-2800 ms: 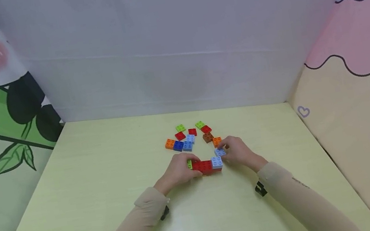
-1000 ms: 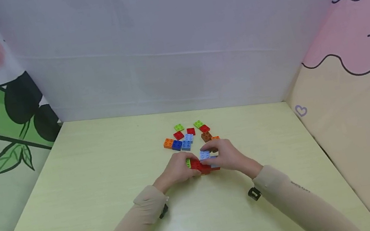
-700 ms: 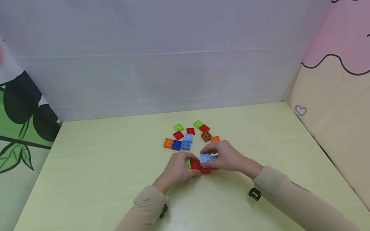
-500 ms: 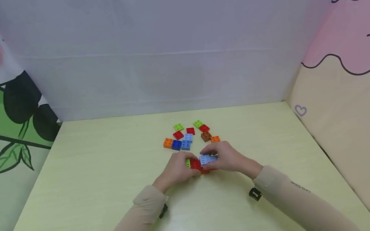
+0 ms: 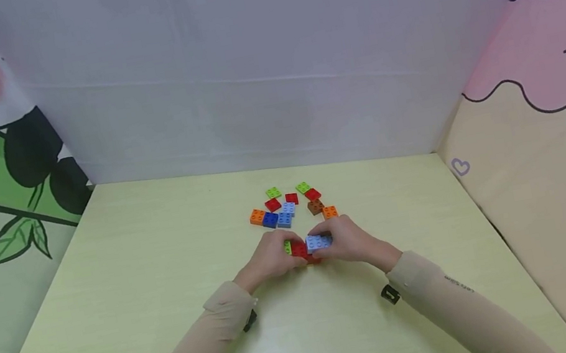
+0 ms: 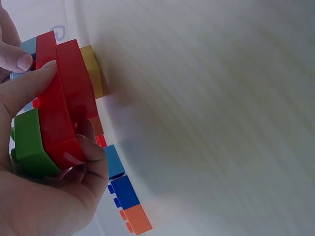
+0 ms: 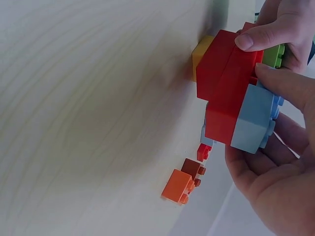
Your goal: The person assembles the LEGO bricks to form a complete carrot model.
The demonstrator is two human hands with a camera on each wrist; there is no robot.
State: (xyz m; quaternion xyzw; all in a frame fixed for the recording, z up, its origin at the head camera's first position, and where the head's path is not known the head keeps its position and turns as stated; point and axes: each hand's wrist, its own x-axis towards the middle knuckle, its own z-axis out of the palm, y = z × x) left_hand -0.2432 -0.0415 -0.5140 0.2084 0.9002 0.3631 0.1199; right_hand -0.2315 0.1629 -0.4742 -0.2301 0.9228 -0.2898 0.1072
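Observation:
In the head view my left hand (image 5: 269,259) grips the left part of a stack of red bricks (image 5: 298,250), with a green brick (image 5: 287,247) on its left end. My right hand (image 5: 354,241) pinches a light blue brick (image 5: 314,243) on top of the red, right beside another light blue brick at the right end. A yellow brick (image 6: 92,69) shows under the stack in the left wrist view. The right wrist view has the end light blue brick (image 7: 252,119) seated on the red, and my right thumb and fingers around the light blue pair.
Behind my hands lie loose bricks on the table (image 5: 164,273): orange (image 5: 258,217), dark blue (image 5: 270,219), light blue (image 5: 284,220), brown (image 5: 315,207), another orange (image 5: 330,212), plus several small red and green ones. A pale wall (image 5: 255,80) rises at the back.
My right hand picked up the light blue brick from beside the stack, brought it left over the red bricks and lowered it level with the other light blue one. My left hand kept its grip.

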